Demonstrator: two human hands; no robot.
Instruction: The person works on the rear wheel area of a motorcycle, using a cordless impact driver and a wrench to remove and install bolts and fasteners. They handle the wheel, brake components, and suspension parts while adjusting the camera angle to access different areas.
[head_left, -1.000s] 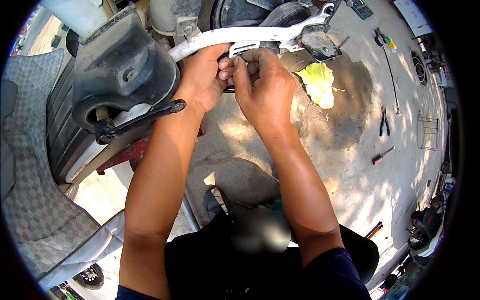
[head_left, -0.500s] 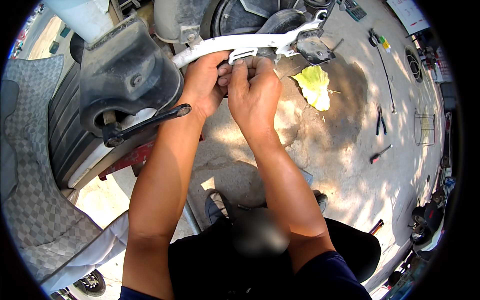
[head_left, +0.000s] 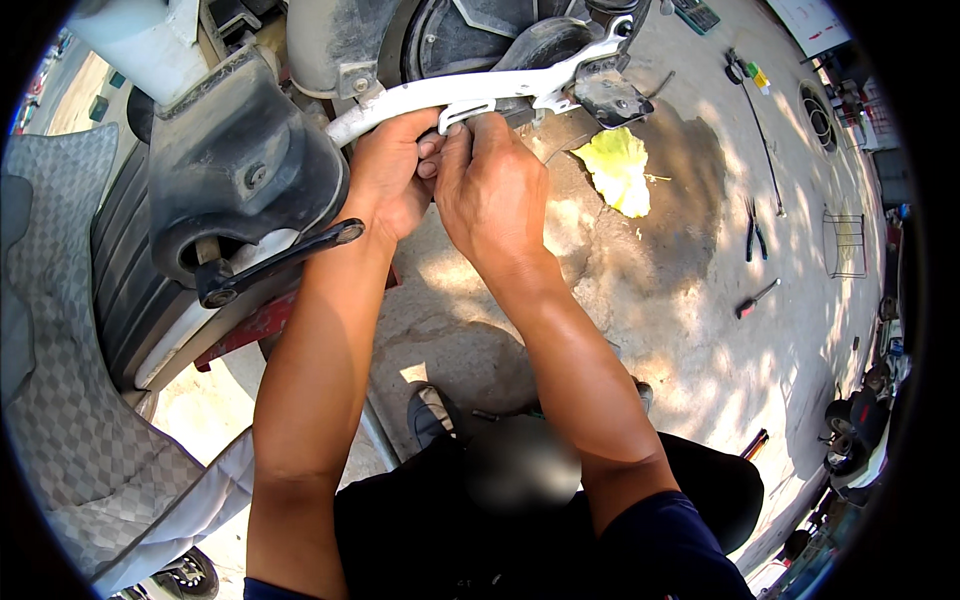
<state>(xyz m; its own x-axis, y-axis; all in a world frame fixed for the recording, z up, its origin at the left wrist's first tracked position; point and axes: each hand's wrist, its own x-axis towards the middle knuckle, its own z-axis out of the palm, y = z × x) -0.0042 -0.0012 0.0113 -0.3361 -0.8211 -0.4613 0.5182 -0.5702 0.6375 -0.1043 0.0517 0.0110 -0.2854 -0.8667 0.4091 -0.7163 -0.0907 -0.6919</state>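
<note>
Both my hands are close together beneath a white metal tube (head_left: 450,88) of a scooter's frame. A thin white slotted bracket (head_left: 468,110) hangs under the tube. My left hand (head_left: 388,180) has its fingers curled just below the bracket, fingertips toward my right hand (head_left: 492,185). The right thumb and forefinger are pinched at the bracket's lower edge, with the other fingers bent behind. Whatever small part lies between the fingers is hidden. A black crank-like lever (head_left: 285,262) sticks out over my left forearm from a dusty black plastic cover (head_left: 240,170).
On the concrete floor to the right lie a yellow-green leaf (head_left: 615,170) by a damp patch, pliers (head_left: 756,232), a red-handled screwdriver (head_left: 758,300) and a wire rack (head_left: 846,245). A checkered grey cover (head_left: 70,400) drapes at the left. A parked scooter (head_left: 855,440) stands far right.
The whole view has shifted slightly, so the scene sits a little further left. Both hands stay at the bracket, with only a small change in the right hand's finger pose.
</note>
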